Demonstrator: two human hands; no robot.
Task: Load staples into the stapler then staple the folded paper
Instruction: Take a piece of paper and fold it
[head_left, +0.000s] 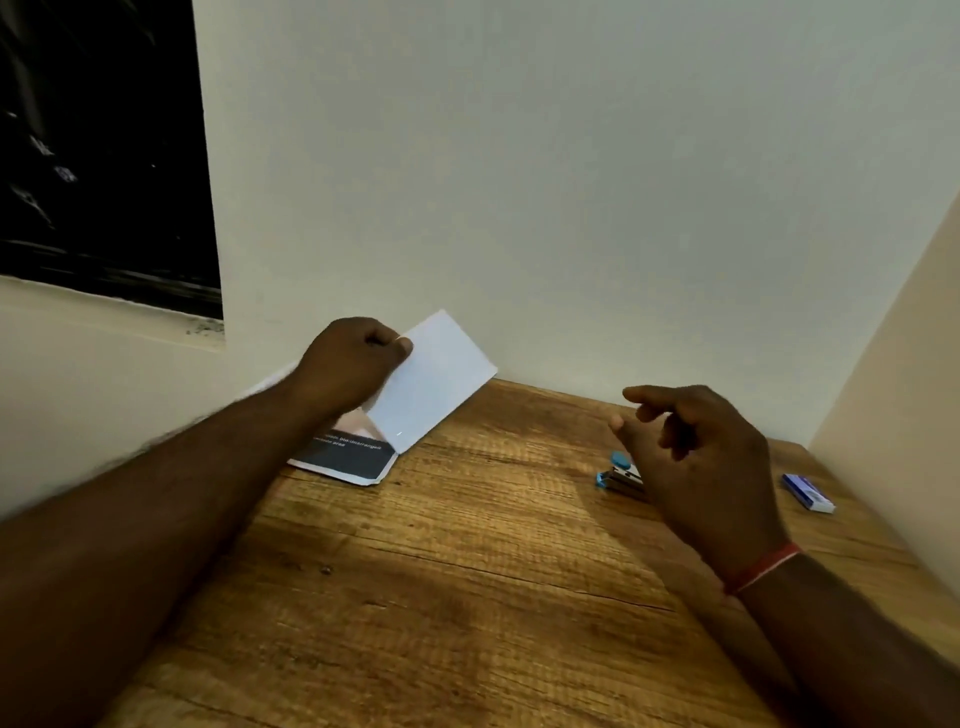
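A folded sheet of paper (434, 382), white outside with a dark printed panel on its lower flap, lies at the back left of the wooden table. My left hand (353, 364) pinches the white upper flap and holds it lifted off the lower one. To the right, a small blue and metal stapler (618, 475) lies on the table, partly hidden behind my right hand (696, 457). That hand hovers just above and in front of the stapler with loosely curled fingers, holding nothing. A small blue and white staple box (809, 493) lies further right.
The wooden table (441, 571) sits in a corner, with a white wall behind it and a second wall close on the right. A dark window fills the upper left. A red thread band circles my right wrist.
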